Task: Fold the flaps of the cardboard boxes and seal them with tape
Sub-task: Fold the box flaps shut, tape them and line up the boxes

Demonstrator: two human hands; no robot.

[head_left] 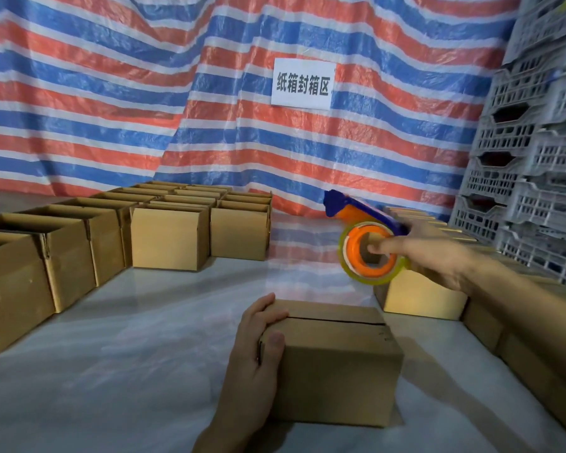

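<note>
A small cardboard box stands on the pale floor in front of me, its top flaps folded down with a dark seam between them. My left hand grips its left end, fingers over the top edge and thumb on the front face. My right hand holds a blue and orange tape dispenser in the air, above and behind the box's right end. Its roll of clear tape has an orange core, and my thumb lies across the hole.
Rows of open cardboard boxes stand at the left and back. More boxes line the right side. Grey plastic crates are stacked at the far right. A striped tarp with a white paper sign hangs behind.
</note>
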